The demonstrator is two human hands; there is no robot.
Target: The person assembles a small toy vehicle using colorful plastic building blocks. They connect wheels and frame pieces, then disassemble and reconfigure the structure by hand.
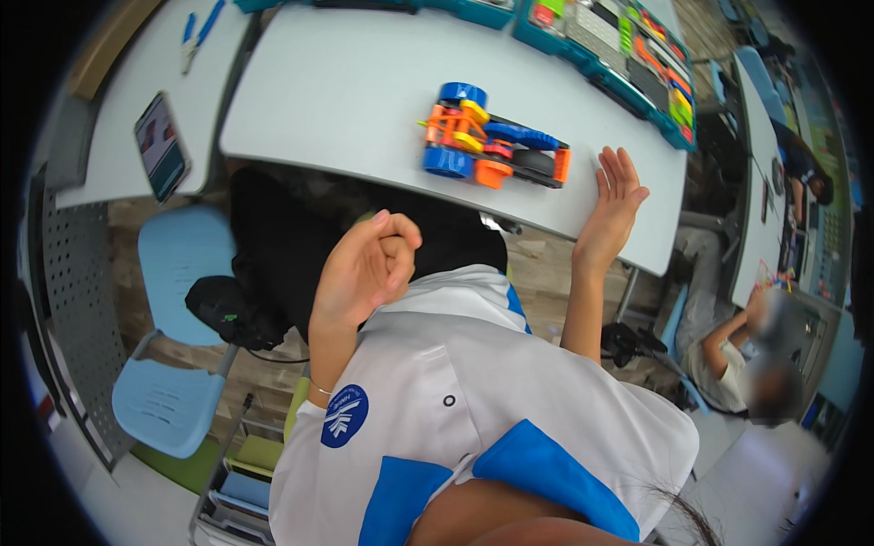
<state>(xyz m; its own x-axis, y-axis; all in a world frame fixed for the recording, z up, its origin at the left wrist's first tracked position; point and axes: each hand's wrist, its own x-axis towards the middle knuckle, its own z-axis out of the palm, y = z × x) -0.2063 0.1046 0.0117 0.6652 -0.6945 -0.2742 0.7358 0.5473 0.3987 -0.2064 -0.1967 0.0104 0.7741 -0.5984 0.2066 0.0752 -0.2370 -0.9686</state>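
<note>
On the white table point(337, 100) sits a small vehicle point(496, 146) built from toy construction bricks. It has wide blue wheels at its left end, orange and yellow parts, a blue toothed piece along its back side and a black frame. Just right of it, my right hand point(614, 209) is raised by the table's front edge, fingers stretched out and nothing in it. My left hand point(367, 264) hovers over my lap, in front of the table, its fingers curled in loosely with nothing visible in them. Neither hand touches the vehicle.
Teal trays point(596, 68) of colourful bricks line the table's far side. On the left table lie a phone point(162, 146) and blue-handled pliers point(196, 36). Light-blue chairs point(173, 391) and a black bag point(232, 309) are at left; other people sit at right.
</note>
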